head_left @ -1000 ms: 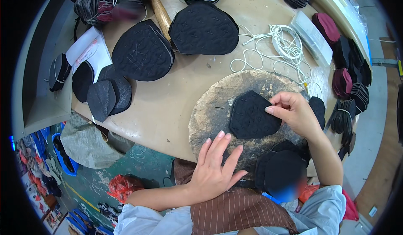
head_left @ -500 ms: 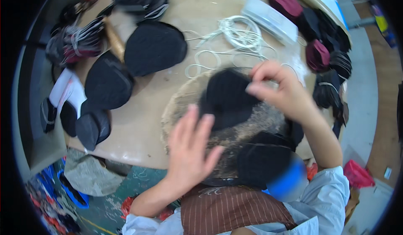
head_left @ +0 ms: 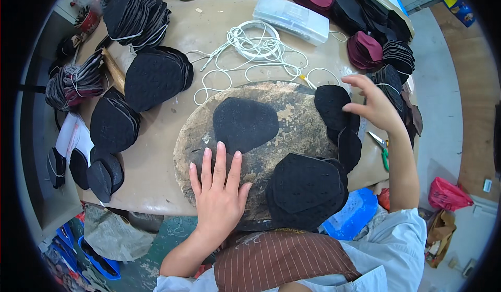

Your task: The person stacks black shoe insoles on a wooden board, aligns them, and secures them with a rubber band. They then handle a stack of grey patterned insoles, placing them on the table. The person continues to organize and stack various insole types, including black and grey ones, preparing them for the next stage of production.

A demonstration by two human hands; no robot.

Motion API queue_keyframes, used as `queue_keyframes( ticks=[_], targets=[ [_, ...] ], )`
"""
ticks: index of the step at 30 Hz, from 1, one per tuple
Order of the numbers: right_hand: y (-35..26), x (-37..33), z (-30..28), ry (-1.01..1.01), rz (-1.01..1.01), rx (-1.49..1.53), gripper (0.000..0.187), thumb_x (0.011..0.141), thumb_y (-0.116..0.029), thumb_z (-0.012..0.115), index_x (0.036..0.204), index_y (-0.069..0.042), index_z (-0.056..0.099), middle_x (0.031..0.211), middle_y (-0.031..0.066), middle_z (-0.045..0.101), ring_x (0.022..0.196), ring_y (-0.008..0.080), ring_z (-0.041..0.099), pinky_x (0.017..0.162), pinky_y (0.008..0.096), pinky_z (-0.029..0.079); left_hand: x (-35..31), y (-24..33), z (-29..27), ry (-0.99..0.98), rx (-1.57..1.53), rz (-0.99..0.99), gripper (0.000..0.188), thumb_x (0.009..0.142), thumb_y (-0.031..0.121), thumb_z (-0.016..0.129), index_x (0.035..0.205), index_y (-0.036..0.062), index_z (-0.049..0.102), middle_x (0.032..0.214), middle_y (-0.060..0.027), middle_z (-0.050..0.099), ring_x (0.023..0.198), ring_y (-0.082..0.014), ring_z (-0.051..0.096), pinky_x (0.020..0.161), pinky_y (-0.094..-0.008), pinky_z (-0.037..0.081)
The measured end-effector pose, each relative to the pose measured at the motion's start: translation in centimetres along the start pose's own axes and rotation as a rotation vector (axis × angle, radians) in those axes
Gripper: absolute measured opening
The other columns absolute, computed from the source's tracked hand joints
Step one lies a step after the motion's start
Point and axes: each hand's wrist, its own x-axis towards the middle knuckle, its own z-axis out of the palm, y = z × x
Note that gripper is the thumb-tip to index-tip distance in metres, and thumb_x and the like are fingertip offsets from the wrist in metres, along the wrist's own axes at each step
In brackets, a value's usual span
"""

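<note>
A single black shoe-upper-shaped fabric piece (head_left: pixel 245 124) lies flat on a round, worn slab (head_left: pixel 295 112). My left hand (head_left: pixel 216 187) rests palm down on the slab with fingers spread, its fingertips at the near edge of that piece. My right hand (head_left: pixel 373 104) is open at the slab's right rim, thumb and forefinger apart. Its thumb tip overlaps the edge of a smaller black piece (head_left: pixel 332 107); I cannot tell whether they touch. Another black piece (head_left: pixel 349 148) lies just below that one. Nearer me, a stack of black pieces (head_left: pixel 305 187) covers the slab's front right.
Past the slab lie a tangled white cord (head_left: pixel 255 44) and a clear plastic box (head_left: pixel 290 18). Stacks of black pieces (head_left: pixel 159 78) stand at the left, maroon bundles (head_left: pixel 364 49) at the right. Green-handled scissors (head_left: pixel 383 148) lie beside my right forearm.
The black piece that was between my hands, blurred, now lies flat at the slab's left. My right hand has moved right to the smaller pieces. My left hand has settled on the slab.
</note>
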Motion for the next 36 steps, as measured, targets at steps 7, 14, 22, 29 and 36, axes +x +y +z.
queue_keyframes(
  ticks=[7,14,22,29,36],
  targets=[
    [-0.2,2.3,-1.9,-0.074,0.036,-0.085,0.033,0.076,-0.013,0.074,0.101,0.002,0.06,0.089,0.0095,0.063,0.085,0.0213,0.06,0.076,0.0318,0.047,-0.1,0.0,0.2,0.019,0.011,-0.004,0.064,0.079,0.024,0.068,0.138,0.0091,0.045,0.149,-0.0192,0.03,0.137,-0.0385,0.027,0.11,-0.0558,0.014],
    [-4.0,4.0,-2.2,0.029,0.046,0.738,0.015,0.091,-0.004,0.058,0.105,-0.001,0.059,0.095,0.0018,0.065,0.087,0.0054,0.059,0.08,0.0201,0.047,-0.5,-0.4,0.5,0.094,-0.073,-0.018,0.071,0.075,0.029,0.073,0.138,0.0131,0.045,0.146,-0.0336,0.019,0.135,-0.0466,0.025,0.106,-0.0565,0.023],
    [-11.2,7.0,7.3,-0.445,0.06,0.869,0.016,0.088,-0.004,0.063,0.103,0.0,0.06,0.096,0.0013,0.064,0.086,0.0046,0.057,0.078,0.0211,0.048,-0.4,-0.4,0.4,0.109,-0.078,-0.068,0.067,0.076,0.039,0.072,0.135,0.0154,0.048,0.144,-0.0362,0.016,0.133,-0.0496,0.024,0.104,-0.0564,0.028],
    [-10.8,7.4,9.8,-0.369,0.184,0.593,0.011,0.086,-0.007,0.066,0.092,0.001,0.061,0.08,0.0002,0.065,0.073,0.0046,0.058,0.066,0.021,0.047,-0.5,-0.8,0.9,0.137,-0.117,-0.057,0.062,0.077,0.04,0.071,0.131,0.0157,0.052,0.143,-0.0338,0.021,0.132,-0.0483,0.028,0.103,-0.0553,0.031],
    [-11.2,7.0,10.6,-0.308,0.209,0.625,0.01,0.086,-0.007,0.067,0.089,0.001,0.061,0.077,-0.0012,0.063,0.07,0.0023,0.056,0.061,0.0189,0.045,-0.6,-1.0,0.9,0.154,-0.131,-0.055,0.063,0.078,0.043,0.069,0.13,0.0128,0.052,0.142,-0.034,0.026,0.13,-0.047,0.031,0.103,-0.0541,0.031]
  ],
)
